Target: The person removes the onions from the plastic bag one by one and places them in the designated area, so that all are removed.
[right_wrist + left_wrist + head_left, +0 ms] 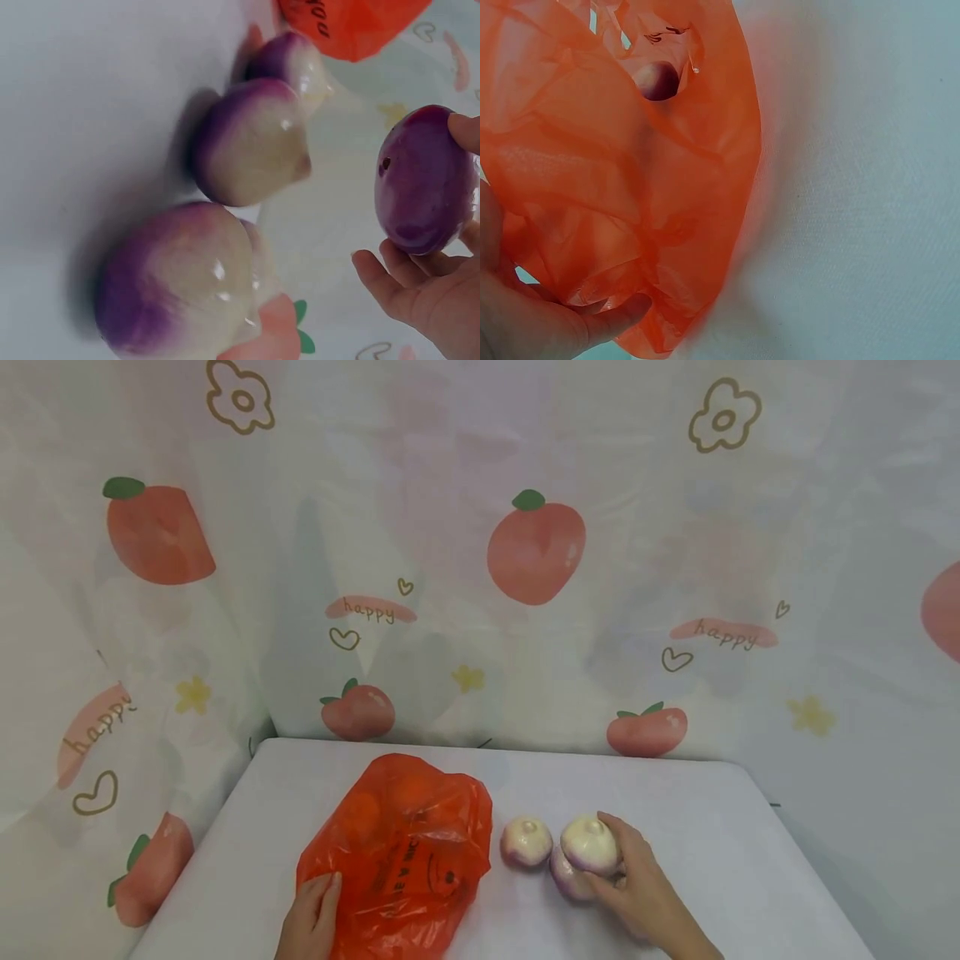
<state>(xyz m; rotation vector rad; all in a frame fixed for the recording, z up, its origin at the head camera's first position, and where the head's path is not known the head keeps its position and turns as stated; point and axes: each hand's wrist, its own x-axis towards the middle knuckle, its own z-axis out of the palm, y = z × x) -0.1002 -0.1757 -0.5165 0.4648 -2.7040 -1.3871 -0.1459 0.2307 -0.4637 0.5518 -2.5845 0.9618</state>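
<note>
My left hand (pixel 309 917) pinches the near left edge of a red plastic bag (pixel 408 860) with dark print. Round orange shapes show through the bag's far part. In the left wrist view the thumb lies on the bag (pixel 682 195), with the other fingers partly behind it. My right hand (pixel 637 885) grips a white-and-purple onion (pixel 588 842) between thumb and fingers, raised above the table. Below it sits another onion (pixel 570 875), and one more onion (pixel 527 842) stands between it and the bag. The right wrist view shows the held onion's purple underside (pixel 420 187).
A white-covered table (pixel 712 827) bears everything. Behind and to the left hangs a pale curtain (pixel 450 468) printed with fruit, flowers and hearts. In the right wrist view, further onions (pixel 172 285) stand in a row on the table, partly overlapping.
</note>
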